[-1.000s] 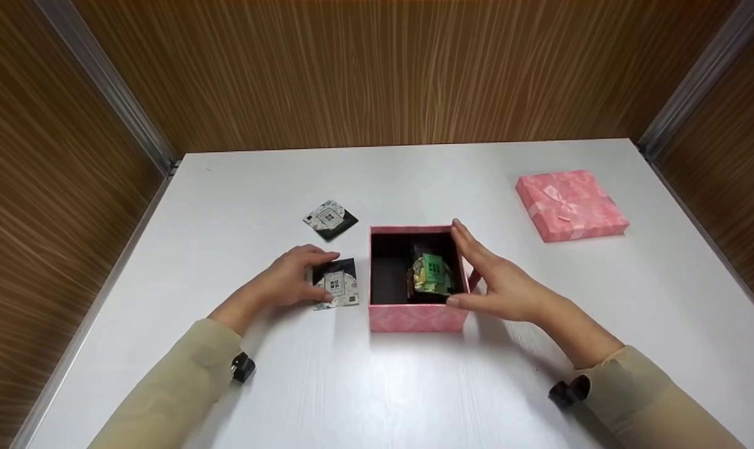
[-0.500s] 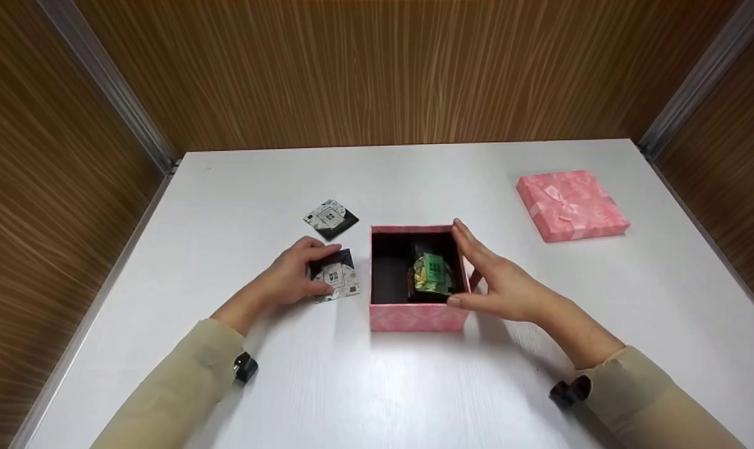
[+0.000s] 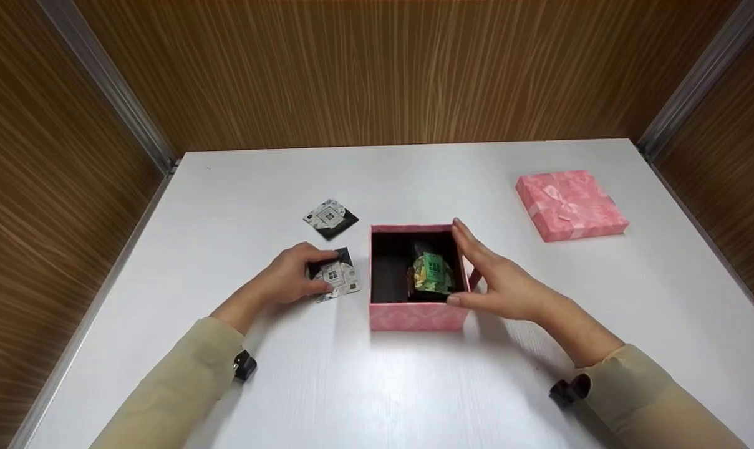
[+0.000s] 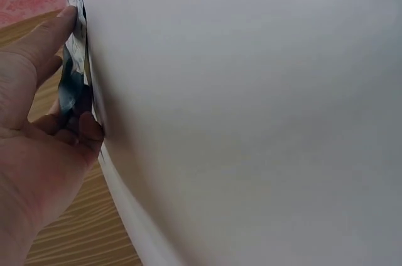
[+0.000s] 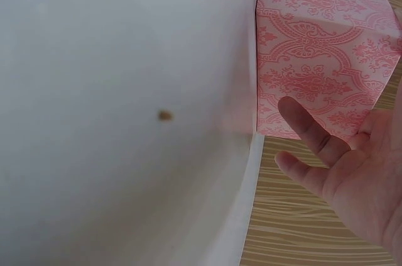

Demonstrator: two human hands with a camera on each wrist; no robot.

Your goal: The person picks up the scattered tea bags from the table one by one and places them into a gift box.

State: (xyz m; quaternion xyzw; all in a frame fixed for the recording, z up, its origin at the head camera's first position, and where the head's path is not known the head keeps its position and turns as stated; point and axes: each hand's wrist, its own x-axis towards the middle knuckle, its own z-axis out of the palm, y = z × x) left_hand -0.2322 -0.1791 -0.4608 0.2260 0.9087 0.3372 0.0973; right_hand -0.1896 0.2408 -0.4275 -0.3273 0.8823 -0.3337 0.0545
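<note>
In the head view my left hand [image 3: 287, 275] pinches a flat sachet [image 3: 342, 277], black with a white patterned label, between thumb and fingers. The left wrist view has the sachet [image 4: 76, 52] edge-on, close to the table. My right hand [image 3: 507, 284] grips the right side of an open pink gift box [image 3: 417, 318], thumb at the near corner and a finger at the far one. Two other fingers stretch along the patterned box side [image 5: 308, 58] in the right wrist view. Inside the box, on its right, sits a black packet with a green and gold label [image 3: 433, 274].
Another black-and-white sachet [image 3: 330, 219] lies behind the left hand. The pink box lid [image 3: 570, 206], with a ribbon bow, rests at the back right. A white table [image 3: 377, 386] is bounded by wood-grain panels [image 3: 389, 75] behind and at the sides.
The sachet under my left hand has shifted slightly away from me and turned a little. My right hand and the box stay where they were.
</note>
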